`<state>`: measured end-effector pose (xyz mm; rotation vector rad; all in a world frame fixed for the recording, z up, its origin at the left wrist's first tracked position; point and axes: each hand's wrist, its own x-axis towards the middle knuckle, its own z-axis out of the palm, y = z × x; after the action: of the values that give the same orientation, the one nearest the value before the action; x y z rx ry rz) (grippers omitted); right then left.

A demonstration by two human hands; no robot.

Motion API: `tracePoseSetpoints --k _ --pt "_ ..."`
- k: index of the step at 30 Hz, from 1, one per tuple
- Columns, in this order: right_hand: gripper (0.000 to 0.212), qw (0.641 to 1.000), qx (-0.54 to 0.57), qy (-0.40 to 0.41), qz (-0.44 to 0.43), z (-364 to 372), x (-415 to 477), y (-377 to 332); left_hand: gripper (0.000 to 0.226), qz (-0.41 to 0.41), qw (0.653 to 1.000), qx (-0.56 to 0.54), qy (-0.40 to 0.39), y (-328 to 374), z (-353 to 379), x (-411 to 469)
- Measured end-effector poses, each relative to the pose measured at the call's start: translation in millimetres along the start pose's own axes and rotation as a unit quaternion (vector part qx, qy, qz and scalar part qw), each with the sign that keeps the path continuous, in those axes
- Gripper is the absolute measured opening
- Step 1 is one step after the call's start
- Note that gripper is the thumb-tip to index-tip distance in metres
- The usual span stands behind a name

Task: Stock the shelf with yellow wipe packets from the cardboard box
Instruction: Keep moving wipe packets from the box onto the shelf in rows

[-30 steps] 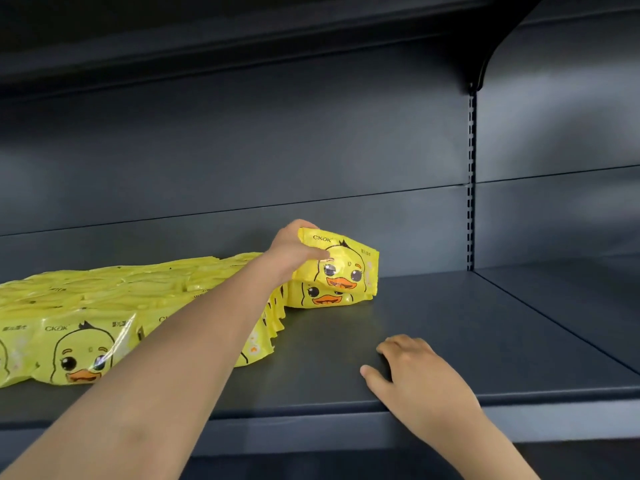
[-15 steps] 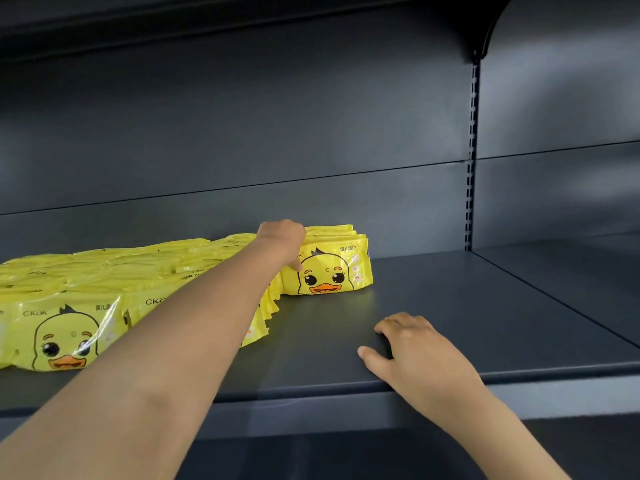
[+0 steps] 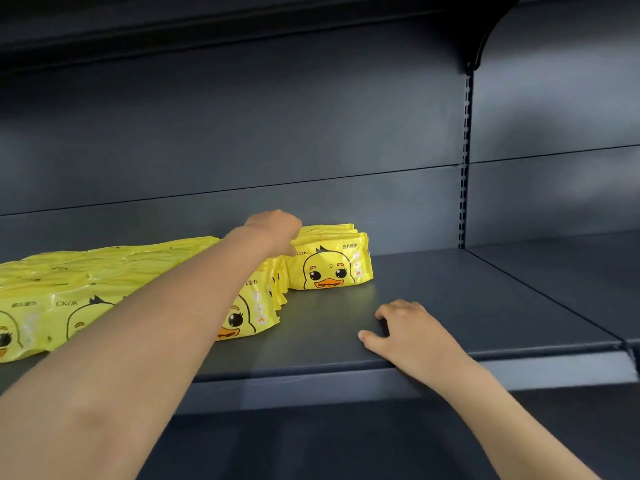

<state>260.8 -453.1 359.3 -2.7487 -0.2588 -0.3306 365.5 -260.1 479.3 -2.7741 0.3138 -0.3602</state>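
Wipe packets: yellow, duck face printed on the front; a long run of them [image 3: 104,275] lies along the left and middle of the shelf, some flat, some leaning on edge
End stack: rightmost group of packets [image 3: 332,261] stands toward the back of the shelf, duck face forward, touching the leaning packets to its left
Front packets: two [image 3: 79,320] at the near left edge show the brand lettering and part of a duck; one is partly hidden behind the forearm
Shelf: dark grey metal [image 3: 450,306], bare to the right of the end stack; a seam separates it from the next board farther right
Left hand: reaching [image 3: 277,230] far in, arm across the packet run, fingers curled down onto the top left corner of the end stack
Left grip: touching the packet; fingertips hidden behind the hand, so cannot tell whether it is closed on anything
Right hand: resting [image 3: 405,330] palm down on the bare shelf near its front lip, well apart from the packets
Right grip: fingers loosely spread, holding nothing
Back panel: plain dark wall [image 3: 242,133] with a slotted upright [image 3: 464,161] at right
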Motion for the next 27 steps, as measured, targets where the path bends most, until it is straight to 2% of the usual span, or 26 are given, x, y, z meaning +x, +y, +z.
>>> tracePoseSetpoints --k 4,8,12,17,21,27 --pt "0.042 0.998 -0.044 -0.037 0.024 -14 -2 -18 0.031 -0.006 0.998 -0.053 0.034 -26 -12 -55" --pt "0.042 0.995 -0.1 -0.023 0.015 -33 -19 -52 0.03 -0.017 0.99 -0.129 0.055 -59 -29 -132" --pt "0.042 0.993 -0.11 -0.031 0.017 -54 -47 -90 0.036 -0.011 0.993 -0.111 0.025 -83 -43 -207" --pt "0.044 0.99 -0.138 -0.028 0.018 -71 -86 -130 0.033 -0.01 0.986 -0.167 0.001 -96 -44 -278" --pt "0.045 0.993 -0.121 -0.015 -0.003 -74 -117 -149 0.03 -0.017 0.979 -0.201 0.002 -88 -27 -321" --pt "0.052 0.994 -0.088 -0.056 -0.045 -54 -178 -158 0.034 -0.037 0.978 -0.2 -0.039 -65 6 -394"
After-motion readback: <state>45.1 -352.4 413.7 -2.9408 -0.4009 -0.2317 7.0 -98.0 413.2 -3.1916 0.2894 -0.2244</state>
